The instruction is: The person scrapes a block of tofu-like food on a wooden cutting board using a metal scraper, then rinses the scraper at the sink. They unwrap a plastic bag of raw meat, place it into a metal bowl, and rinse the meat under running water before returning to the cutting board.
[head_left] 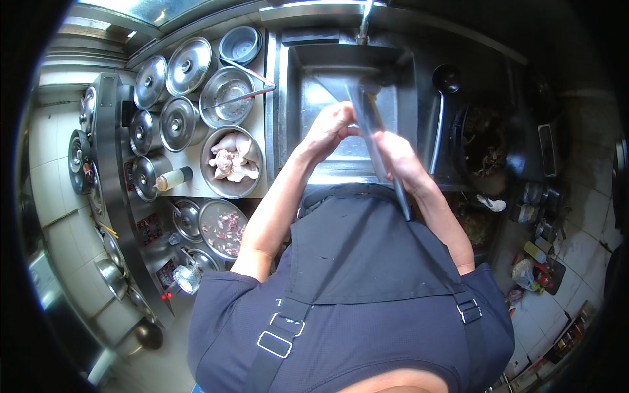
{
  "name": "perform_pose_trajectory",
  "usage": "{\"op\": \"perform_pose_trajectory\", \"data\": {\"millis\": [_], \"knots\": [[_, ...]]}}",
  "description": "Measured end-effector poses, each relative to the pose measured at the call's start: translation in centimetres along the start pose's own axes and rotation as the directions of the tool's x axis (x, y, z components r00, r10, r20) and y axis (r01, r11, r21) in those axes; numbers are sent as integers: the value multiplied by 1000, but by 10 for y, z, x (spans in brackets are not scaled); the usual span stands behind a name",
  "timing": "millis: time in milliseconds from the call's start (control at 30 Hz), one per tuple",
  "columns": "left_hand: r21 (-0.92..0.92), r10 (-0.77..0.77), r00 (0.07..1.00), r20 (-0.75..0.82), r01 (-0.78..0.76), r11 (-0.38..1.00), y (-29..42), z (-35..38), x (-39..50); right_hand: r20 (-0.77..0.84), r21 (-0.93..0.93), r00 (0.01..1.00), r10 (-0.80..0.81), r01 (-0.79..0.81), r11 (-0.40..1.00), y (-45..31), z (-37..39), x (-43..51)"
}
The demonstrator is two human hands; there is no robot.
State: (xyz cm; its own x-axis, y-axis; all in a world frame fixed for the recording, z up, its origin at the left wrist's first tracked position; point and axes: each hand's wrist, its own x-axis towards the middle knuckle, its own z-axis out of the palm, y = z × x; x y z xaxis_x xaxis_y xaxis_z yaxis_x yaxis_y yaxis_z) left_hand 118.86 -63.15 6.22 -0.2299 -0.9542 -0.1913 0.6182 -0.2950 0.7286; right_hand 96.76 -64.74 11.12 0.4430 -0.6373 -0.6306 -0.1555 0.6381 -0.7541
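Observation:
Over the stainless steel sink basin [322, 157], my right hand [400, 157] grips a long, narrow grey thing [367, 130], blurred and seen nearly edge-on. Its dark lower end [403, 201] points back at my apron; what it is exactly I cannot tell. My left hand [334, 127] is on its other side, fingers curled close to its edge; whether they pinch it is unclear. Beyond my hands a blurred pale shape [373, 87] shows at its far end. The metal faucet [362, 37] rises at the sink's back edge.
On the left counter are a steel bowl [205, 177] of raw poultry, a strainer bowl [209, 110] with red-handled tongs [255, 92] across it, several lidded pots and a squeeze bottle [173, 180]. A pan [211, 236] holds meat pieces. Right of the sink lies a long-handled ladle [437, 127].

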Motion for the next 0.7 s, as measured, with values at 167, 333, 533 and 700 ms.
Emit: {"op": "perform_pose_trajectory", "data": {"millis": [167, 333, 533, 700], "knots": [[38, 4, 1000, -30, -2, 999, 0, -1, -2, 10, -67, 1000, -19, 20, 998, -2, -1, -1], [85, 6, 996, -93, 2, 996, 7, 4, -5, -50, -163, 992, -113, 103, 981, 1, -3, 2], [560, 86, 951, -296, 99, 823, 18, 5, -3, -137, -407, 962, -235, 161, 899, 3, -2, 2], [568, 116, 949, -293, 75, 819, 25, -10, 3, -135, -440, 968, -209, 131, 888, 4, -3, -1]]}}
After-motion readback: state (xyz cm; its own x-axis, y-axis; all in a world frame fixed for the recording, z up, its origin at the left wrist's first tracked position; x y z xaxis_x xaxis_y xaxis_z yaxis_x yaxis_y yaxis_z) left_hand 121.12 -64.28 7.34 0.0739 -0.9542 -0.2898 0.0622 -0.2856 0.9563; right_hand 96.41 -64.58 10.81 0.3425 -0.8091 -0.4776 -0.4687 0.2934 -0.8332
